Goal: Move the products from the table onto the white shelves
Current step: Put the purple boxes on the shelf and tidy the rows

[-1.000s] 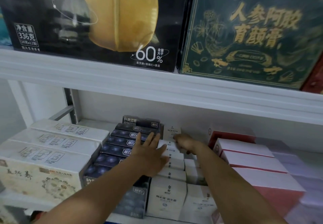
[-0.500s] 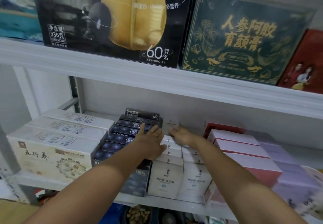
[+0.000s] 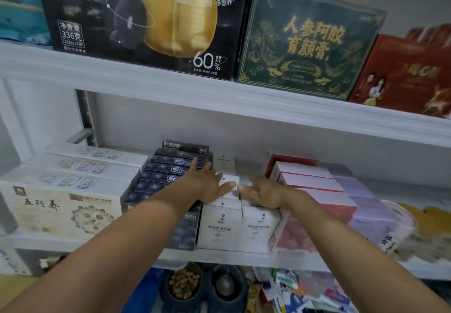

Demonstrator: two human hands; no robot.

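Fingers (image 3: 194,166) of the left hand (image 3: 207,187) lay straight and spread, holding nothing. They reached over the dark boxes (image 3: 168,173) left of the white boxes (image 3: 220,224), with the palm on the white tops. The right hand (image 3: 264,194), also flat and empty, pressed the same tops. The white boxes already stood on the shelf (image 3: 219,254), with pink boxes (image 3: 310,178) to their right. Even pressure from both palms would probably square the rows best. Half a second before, the right hand had reached deeper, touching the rearmost white box.
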